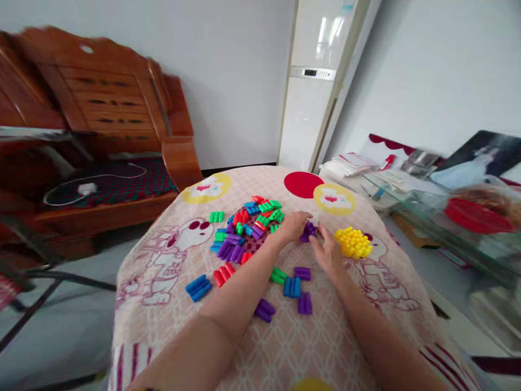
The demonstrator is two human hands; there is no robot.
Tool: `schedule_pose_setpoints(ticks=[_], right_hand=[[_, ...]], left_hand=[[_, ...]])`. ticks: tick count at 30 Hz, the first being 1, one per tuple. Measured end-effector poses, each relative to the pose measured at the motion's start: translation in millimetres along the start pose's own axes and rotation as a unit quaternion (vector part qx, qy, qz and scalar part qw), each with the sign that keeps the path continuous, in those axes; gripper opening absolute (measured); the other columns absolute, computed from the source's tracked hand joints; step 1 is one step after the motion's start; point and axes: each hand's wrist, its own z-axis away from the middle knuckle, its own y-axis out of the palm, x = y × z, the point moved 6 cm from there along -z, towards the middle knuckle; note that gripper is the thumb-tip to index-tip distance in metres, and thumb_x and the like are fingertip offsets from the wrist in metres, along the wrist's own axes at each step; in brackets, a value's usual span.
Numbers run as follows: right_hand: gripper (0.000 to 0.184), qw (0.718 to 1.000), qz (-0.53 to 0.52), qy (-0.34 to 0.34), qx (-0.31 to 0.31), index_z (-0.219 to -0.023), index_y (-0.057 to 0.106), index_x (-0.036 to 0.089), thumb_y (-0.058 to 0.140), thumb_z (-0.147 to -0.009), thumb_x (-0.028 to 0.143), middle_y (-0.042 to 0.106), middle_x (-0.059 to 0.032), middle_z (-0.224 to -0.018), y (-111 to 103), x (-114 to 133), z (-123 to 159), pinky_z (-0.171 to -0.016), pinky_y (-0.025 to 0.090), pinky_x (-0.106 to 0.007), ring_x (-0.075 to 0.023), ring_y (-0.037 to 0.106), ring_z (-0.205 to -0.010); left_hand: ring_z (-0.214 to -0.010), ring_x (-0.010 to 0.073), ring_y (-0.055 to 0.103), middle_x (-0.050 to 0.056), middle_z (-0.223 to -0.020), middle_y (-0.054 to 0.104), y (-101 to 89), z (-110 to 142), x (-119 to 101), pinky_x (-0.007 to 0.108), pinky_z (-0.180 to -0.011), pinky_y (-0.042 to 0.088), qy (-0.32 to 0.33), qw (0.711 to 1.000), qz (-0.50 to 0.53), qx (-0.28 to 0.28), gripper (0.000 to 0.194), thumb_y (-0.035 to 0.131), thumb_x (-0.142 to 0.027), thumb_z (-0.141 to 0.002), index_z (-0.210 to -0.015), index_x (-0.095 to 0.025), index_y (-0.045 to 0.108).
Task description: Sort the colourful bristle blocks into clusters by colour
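Near the middle of the cloth-covered table, a small clump of purple plastic toy blocks (308, 232) sits between my hands. My left hand (293, 225) reaches over it from the left, fingers curled against it. From the right, my right hand (328, 251) grips its near side with thumb and fingers. Just right of that hand, a cluster of yellow blocks (353, 243) stands packed together. Left of my hands lies a mixed pile of ribbed tube-like blocks (234, 244) in purple, green, red and blue, partly hidden by my left forearm.
Loose blue blocks (198, 288), red blocks (223, 274) and purple blocks (304, 303) lie nearer me on the patterned tablecloth (317, 347). At the right stands a glass table (439, 217) with a red bowl (478, 214). A wooden bench (101, 103) is at the left.
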Motion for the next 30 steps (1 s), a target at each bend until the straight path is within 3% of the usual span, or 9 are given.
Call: schedule_pose_setpoints(ticks=[6, 9, 13, 15, 21, 30], right_hand=[[0.045, 0.998, 0.015, -0.049, -0.038, -0.127, 0.059, 0.015, 0.054, -0.088, 0.037, 0.067, -0.0165, -0.115, -11, 15, -3, -0.096, 0.050, -0.049, -0.0290, 0.062, -0.108], [0.044, 0.998, 0.014, -0.056, -0.032, -0.127, 0.059, 0.015, 0.055, -0.088, 0.034, 0.067, -0.0163, -0.116, -13, 18, -3, -0.095, 0.050, -0.048, -0.0285, 0.062, -0.108], [0.052, 0.999, 0.000, -0.043, 0.000, -0.135, 0.052, 0.015, 0.054, -0.087, 0.035, 0.061, -0.0170, -0.129, -7, 8, -2, -0.100, 0.047, -0.049, -0.0293, 0.059, -0.117], [0.055, 0.999, -0.009, -0.039, 0.008, -0.138, 0.050, 0.015, 0.054, -0.087, 0.036, 0.059, -0.0178, -0.132, -5, 4, -2, -0.102, 0.046, -0.050, -0.0300, 0.058, -0.119], [0.057, 0.999, -0.016, -0.029, 0.021, -0.138, 0.049, 0.013, 0.053, -0.085, 0.032, 0.059, -0.0184, -0.132, -3, 3, -2, -0.105, 0.043, -0.051, -0.0302, 0.057, -0.122], [0.057, 0.999, -0.012, -0.030, 0.025, -0.138, 0.050, 0.013, 0.053, -0.084, 0.032, 0.060, -0.0186, -0.131, -1, -1, -2, -0.105, 0.043, -0.052, -0.0304, 0.057, -0.121]], left_hand=[[-0.105, 0.0199, 0.065, 0.011, -0.113, 0.071, -4.3, 4, 17, 0.029, -0.094, 0.049, -0.075, 0.997, -0.026, 0.007, 0.032, 0.046, -0.025, -0.093, -0.116, -0.013, 0.066], [-0.097, 0.0205, 0.067, 0.011, -0.105, 0.072, -12.2, 9, 26, 0.027, -0.085, 0.050, -0.100, 0.994, 0.000, 0.044, 0.038, 0.054, -0.033, -0.089, -0.119, -0.012, 0.063], [-0.098, 0.0224, 0.067, 0.009, -0.107, 0.071, -12.6, 17, 20, 0.025, -0.081, 0.049, -0.038, 0.987, 0.033, 0.154, 0.086, 0.080, -0.035, -0.065, -0.140, -0.013, 0.044], [-0.106, 0.0254, 0.064, 0.012, -0.117, 0.068, -10.8, 19, 13, 0.027, -0.086, 0.048, -0.010, 0.985, 0.000, 0.174, 0.095, 0.084, -0.029, -0.057, -0.140, -0.013, 0.042], [-0.110, 0.0278, 0.062, 0.015, -0.120, 0.065, -9.9, 18, -3, 0.031, -0.091, 0.047, -0.009, 0.993, -0.047, 0.108, 0.057, 0.072, -0.020, -0.068, -0.122, -0.010, 0.056], [-0.085, 0.0204, 0.067, 0.008, -0.096, 0.071, -15.0, 9, 6, 0.027, -0.076, 0.051, -0.058, 0.998, 0.007, 0.025, 0.050, 0.076, -0.028, -0.067, -0.112, -0.011, 0.063]])
